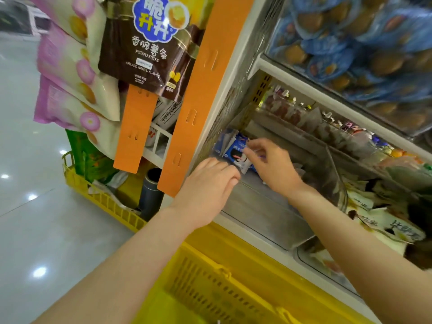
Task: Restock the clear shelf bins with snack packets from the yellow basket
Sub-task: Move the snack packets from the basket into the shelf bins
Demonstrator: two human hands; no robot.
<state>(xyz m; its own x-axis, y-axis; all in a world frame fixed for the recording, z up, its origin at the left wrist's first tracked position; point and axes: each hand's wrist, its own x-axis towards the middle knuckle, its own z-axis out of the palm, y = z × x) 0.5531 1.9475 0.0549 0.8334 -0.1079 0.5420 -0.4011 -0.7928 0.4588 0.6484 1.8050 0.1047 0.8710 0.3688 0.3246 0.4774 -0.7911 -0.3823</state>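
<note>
Both forearms reach up from the bottom of the frame into a clear bin (257, 206) at centre, on the low shelf. The left hand (208, 185) is palm down with its fingers nearly straight and together. It is open and grips nothing; the fingertips are at the lower edge of a blue-white packet (237, 156), contact unclear. The right hand (268, 164) comes in from the right with its wrist bent. Its thumb and forefinger pinch the packet's upper right edge and the other fingers are curled. The packet stands tilted at the bin's back left, against other packets (224, 142) of the same blue.

The yellow basket (222, 288) is at bottom centre, under the arms and just in front of the shelf; its contents are too blurred to tell. A second basket (105, 202) sits on the floor (28, 230) at left, holding green bags. Orange strips (205, 90) hang at upper centre, one carrying a potato-sticks bag (145, 47). Pink bags (70, 66) are at upper left and blue packs (350, 43) fill the upper-right bin.
</note>
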